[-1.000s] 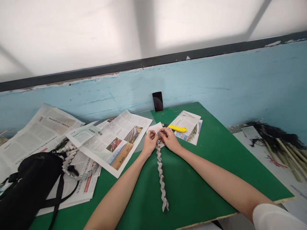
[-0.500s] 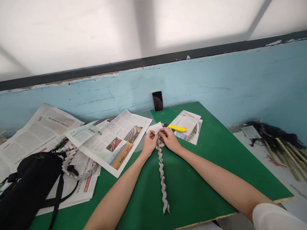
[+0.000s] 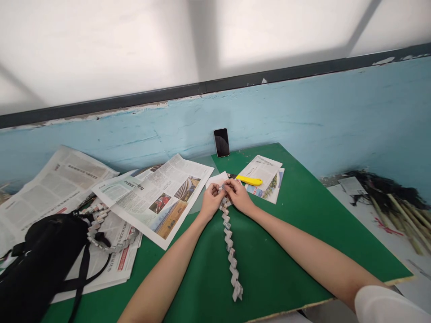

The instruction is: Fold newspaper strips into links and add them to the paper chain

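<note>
Left grip point(image 3: 210, 202) and right grip point(image 3: 237, 195) were pinched closed side by side on the far end of a folded-paper chain point(image 3: 229, 242). Both forearms point(image 3: 178, 255) reached forward, converging. Between them, the chain zigzagged back toward the person over the green surface point(image 3: 269, 278).

I am indoors at what looks like a makeshift craft corner, though whether in a home or a workshop I cannot tell. My smooth green table point(image 3: 303, 233) stands against a light-blue painted wall point(image 3: 303, 116), chipped along its upper edge, below broad white panes point(image 3: 128, 49). Printed newspaper sheets point(image 3: 161, 197), a yellow-handled cutting knife point(image 3: 251, 180) and a zigzag chain of folded grey-white paper point(image 3: 228, 235) mark it as a spot for handwork; long pale sticks point(image 3: 409, 220) lie on the light grey floor point(image 3: 357, 213) to my right
</note>
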The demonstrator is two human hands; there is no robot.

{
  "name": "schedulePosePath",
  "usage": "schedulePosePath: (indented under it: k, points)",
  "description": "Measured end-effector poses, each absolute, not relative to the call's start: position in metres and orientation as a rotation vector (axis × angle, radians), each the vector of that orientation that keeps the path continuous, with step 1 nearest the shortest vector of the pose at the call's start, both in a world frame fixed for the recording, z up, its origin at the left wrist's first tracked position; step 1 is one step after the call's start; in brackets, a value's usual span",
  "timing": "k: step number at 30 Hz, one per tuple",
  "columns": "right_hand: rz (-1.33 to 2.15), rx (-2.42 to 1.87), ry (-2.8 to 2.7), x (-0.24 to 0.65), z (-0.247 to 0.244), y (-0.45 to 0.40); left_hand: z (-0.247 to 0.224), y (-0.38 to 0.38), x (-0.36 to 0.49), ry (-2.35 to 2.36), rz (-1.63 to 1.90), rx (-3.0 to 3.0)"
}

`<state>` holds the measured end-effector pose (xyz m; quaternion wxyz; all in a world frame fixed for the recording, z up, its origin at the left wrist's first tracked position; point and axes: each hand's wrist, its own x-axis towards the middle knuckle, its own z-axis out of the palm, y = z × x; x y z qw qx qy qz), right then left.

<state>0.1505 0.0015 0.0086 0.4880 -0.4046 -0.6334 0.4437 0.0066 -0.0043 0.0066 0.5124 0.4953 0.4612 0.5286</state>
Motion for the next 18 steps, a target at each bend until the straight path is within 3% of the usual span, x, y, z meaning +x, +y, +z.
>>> schedulePosePath:
  k: [18]
  points:
    - [1.091,-0.97,-1.523,0.1495,0.0075,0.002,0.0117,-0.0067,0.0069,1.088,1.285,1.142]
